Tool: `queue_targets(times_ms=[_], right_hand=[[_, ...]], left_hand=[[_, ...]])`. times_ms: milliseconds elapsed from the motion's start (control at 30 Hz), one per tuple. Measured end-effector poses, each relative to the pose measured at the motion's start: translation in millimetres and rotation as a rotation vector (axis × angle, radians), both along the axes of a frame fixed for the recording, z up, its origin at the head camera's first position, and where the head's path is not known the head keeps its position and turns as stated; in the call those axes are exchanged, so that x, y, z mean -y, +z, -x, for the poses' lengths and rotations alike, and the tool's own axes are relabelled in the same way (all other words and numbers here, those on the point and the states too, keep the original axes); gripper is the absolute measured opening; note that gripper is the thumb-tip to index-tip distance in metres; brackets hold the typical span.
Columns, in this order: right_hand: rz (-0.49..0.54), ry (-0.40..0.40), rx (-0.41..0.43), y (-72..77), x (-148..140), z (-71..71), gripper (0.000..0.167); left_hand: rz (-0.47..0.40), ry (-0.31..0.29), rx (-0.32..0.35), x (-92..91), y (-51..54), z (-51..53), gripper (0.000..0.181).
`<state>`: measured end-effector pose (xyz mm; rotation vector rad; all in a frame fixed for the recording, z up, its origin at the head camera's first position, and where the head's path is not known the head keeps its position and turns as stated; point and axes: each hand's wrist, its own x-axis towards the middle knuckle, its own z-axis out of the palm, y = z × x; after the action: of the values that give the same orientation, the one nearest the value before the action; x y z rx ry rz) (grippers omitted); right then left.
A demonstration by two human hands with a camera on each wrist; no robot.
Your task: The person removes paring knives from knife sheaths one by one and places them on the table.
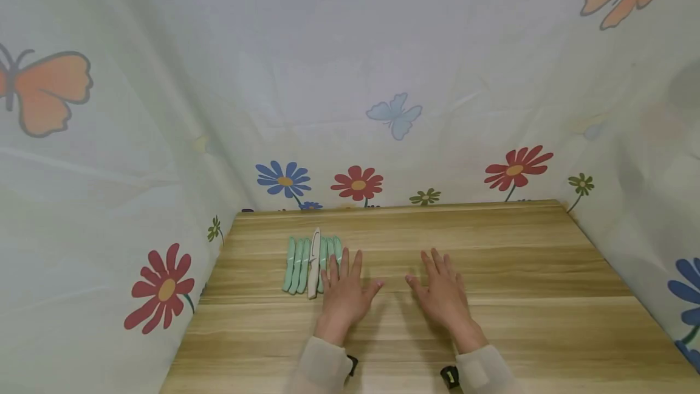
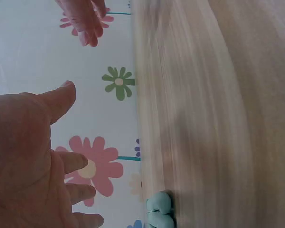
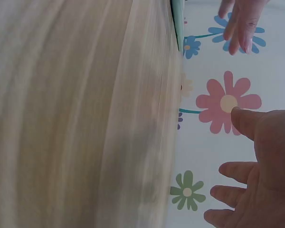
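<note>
A row of several slim mint-green knife-shaped pieces lies side by side on the wooden table, left of centre in the head view. Among them is a longer cream-coloured knife, lengthwise like the others. My left hand hovers at the row's right end with fingers spread, partly covering the rightmost green pieces in the head view. My right hand hovers to its right, fingers extended, over bare wood. Both hands hold nothing. Rounded ends of green pieces show low in the left wrist view.
The wooden table reaches back to a pale curtain printed with flowers and butterflies, which also stands at both sides. Dark bands with small devices sit at both wrists, beside the pale sleeves.
</note>
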<state>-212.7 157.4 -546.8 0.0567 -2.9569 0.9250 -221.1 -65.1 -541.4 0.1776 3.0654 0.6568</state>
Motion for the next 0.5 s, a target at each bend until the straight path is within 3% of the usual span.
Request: queue_targets(times_ms=[333,500], right_hand=[[0.272,0.083,0.054,0.6,18.9,-7.7,0.068],[0.368,0.109,0.037,-1.5,34.3,-10.7,0.061]], left_hand=[[-0.147,-0.028,0.063,7.1,-11.8,-6.8,0.093],[-0.222,-0.027,0.089,10.4,-15.9,-9.1,0.097]])
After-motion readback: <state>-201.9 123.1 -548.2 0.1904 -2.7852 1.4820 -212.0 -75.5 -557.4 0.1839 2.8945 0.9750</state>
